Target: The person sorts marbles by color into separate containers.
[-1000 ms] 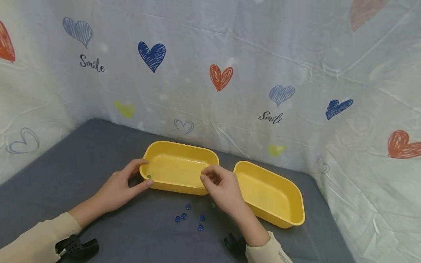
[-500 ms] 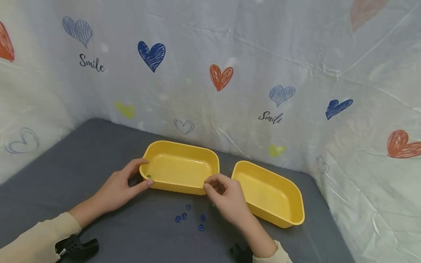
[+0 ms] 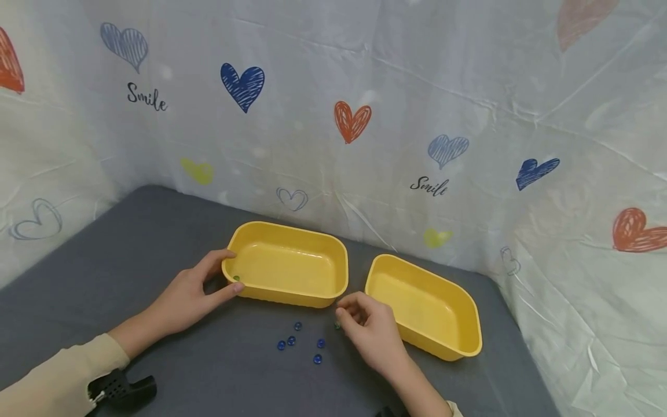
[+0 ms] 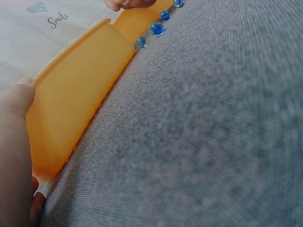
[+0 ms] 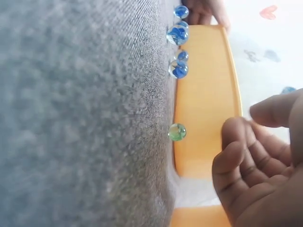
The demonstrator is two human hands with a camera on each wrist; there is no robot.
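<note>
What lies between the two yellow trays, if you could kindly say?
In the head view, a strip of bare grey cloth separates the left tray from the right tray, with the right hand at its near end.

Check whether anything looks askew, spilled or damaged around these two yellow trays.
Nothing looks damaged or tipped. The right tray is angled differently from the left tray. Five blue marbles and a green marble lie loose on the grey cloth, but grouped close by, so probably not spilled.

One marble (image 3: pixel 237 278) lies in the left tray (image 3: pixel 289 296), six marbles (image 3: pixel 291 341) before it.
</note>
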